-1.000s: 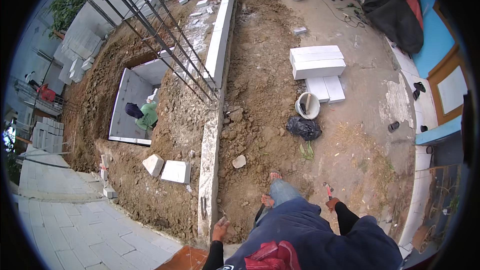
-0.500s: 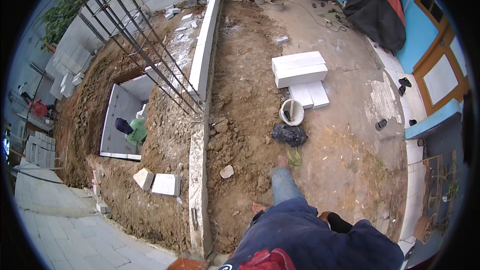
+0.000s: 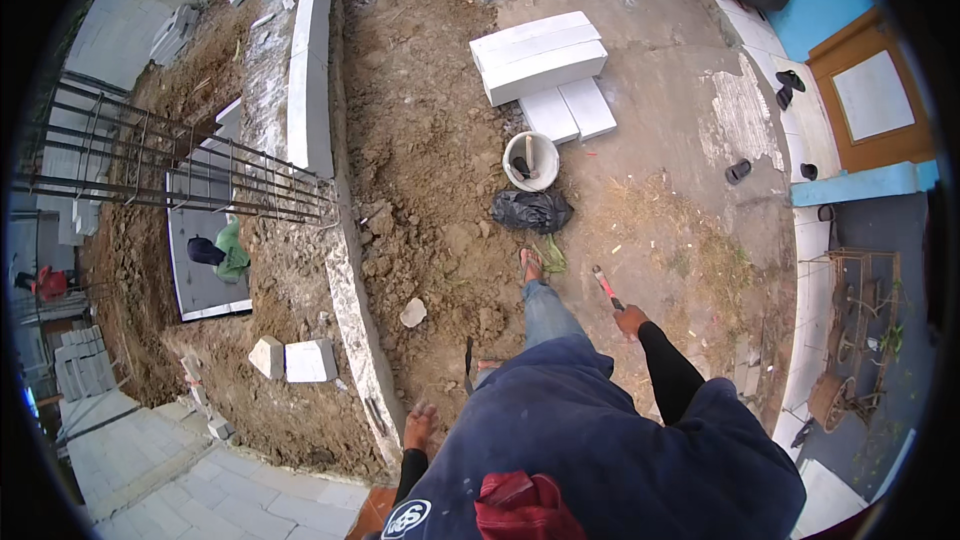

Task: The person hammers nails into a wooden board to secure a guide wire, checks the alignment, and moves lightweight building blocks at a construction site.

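My right hand (image 3: 630,322) is closed round a short red-handled tool (image 3: 605,285), its narrow end pointing forward over the concrete; its exact kind is too small to tell. On the left, my left hand (image 3: 420,426) hangs low beside the strip of low wall, fingers apart and holding nothing. Beyond my forward foot (image 3: 530,263) lies a black plastic bag (image 3: 530,212). It touches a white bucket (image 3: 546,166) with a wooden-handled tool (image 3: 529,150) inside.
White blocks (image 3: 540,55) are stacked ahead of the bucket. A low white block wall (image 3: 312,70) runs along the left, with a rebar cage (image 3: 200,175) leaning out over a pit. A person in green (image 3: 232,250) is bent down there. Dark sandals (image 3: 738,172) lie at right.
My left hand has come into view at lower left. My right arm has swung out with the red-handled tool showing. The view has tilted down, shifting the bucket and blocks upward and left.
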### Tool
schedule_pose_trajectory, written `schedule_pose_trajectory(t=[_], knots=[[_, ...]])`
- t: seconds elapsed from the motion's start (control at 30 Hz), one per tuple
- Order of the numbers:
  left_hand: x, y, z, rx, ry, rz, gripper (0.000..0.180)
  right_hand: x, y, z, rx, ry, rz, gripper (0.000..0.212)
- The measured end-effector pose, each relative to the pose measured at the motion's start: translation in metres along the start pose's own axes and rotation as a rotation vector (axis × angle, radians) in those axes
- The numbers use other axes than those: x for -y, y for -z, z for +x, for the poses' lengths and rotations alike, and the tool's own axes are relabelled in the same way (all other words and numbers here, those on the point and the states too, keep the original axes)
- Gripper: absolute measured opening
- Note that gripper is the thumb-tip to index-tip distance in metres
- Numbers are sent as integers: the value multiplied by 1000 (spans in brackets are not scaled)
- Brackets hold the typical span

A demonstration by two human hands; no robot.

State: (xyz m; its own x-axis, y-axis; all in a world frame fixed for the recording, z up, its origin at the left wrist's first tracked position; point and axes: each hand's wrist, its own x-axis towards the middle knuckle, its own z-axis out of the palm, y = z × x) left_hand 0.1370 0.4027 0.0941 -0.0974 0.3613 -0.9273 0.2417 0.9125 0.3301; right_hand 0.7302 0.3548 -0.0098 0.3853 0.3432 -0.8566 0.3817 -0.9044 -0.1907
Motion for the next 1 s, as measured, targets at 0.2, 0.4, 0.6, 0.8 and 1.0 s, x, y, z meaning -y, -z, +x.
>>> schedule_pose_trajectory(t=[0.2,0.4,0.6,0.8,1.0], knots=[[-148,-56,-19,5,-209,53,66,54,61,-29,195,-119,205,43],[-131,-105,29,8,-213,297,70,58,128,-29,361,-206,255,43],[22,-110,59,90,262,-270,91,70,123,-16,412,-196,236,34],[-12,-174,-38,-258,148,-95,83,58,147,41,510,481,-965,37],[116,-261,-66,-399,150,-481,77,117,160,90,742,863,-1653,43]])
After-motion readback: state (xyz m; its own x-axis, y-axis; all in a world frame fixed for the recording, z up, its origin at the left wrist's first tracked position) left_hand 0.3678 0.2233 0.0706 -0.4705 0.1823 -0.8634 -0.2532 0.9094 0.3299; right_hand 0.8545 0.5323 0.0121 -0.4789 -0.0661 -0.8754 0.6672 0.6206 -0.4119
